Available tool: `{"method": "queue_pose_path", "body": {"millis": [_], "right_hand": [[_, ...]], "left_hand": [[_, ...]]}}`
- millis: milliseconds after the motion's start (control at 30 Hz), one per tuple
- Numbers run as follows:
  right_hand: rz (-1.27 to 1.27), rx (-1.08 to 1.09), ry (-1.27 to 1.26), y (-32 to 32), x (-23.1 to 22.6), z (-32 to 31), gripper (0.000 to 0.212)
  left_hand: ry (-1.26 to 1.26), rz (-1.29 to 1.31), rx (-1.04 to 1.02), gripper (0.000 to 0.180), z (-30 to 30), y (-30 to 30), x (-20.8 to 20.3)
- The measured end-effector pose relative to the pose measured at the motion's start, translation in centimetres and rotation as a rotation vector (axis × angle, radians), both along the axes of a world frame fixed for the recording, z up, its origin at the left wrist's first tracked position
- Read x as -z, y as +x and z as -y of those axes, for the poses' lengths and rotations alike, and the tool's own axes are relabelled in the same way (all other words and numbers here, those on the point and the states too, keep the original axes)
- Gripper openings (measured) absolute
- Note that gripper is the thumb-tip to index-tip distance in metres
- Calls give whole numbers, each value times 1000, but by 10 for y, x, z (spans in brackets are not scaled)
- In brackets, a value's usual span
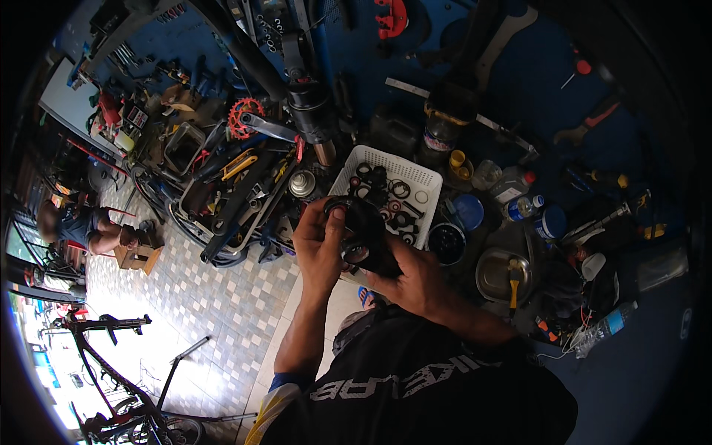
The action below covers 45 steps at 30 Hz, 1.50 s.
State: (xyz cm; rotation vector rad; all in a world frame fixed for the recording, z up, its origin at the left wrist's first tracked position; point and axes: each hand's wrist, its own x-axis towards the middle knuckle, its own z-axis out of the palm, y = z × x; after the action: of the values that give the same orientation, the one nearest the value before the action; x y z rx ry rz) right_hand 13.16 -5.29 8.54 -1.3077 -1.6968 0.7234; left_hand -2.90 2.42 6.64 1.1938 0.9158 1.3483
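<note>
Both hands are closed around a black part with rounded ends point(359, 227), above the near edge of a white plastic basket point(397, 165). My left hand point(319, 241) grips its left side, the thumb pressed on top. From the right, my right hand point(414, 278) holds its lower end. Its exact kind is too dark to tell. In the basket lie black and metal rings point(400, 188) and other small bike parts. Just right of the basket stands a round tub with dark contents point(446, 243).
A tool tray point(239, 194) and a spray can point(302, 183) are to the left. At right are a metal tray point(486, 273) with a yellow brush point(514, 282), and bottles point(523, 208). A bike frame point(104, 371) stands lower left; a person point(93, 226) sits far left.
</note>
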Motion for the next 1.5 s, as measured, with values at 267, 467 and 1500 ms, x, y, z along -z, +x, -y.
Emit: {"method": "queue_pose_path", "body": {"millis": [267,467,1500], "right_hand": [[-246,-44,-58,5,9,-5,56],[-598,-127,-240,25,22,-12,43],[-716,-636,-809,43,45,-1,37]], "left_hand": [[-17,-13,75,23,-7,-5,5],[-81,382,317,33,-10,-15,25],[162,86,620,82,-18,-55,44]]}}
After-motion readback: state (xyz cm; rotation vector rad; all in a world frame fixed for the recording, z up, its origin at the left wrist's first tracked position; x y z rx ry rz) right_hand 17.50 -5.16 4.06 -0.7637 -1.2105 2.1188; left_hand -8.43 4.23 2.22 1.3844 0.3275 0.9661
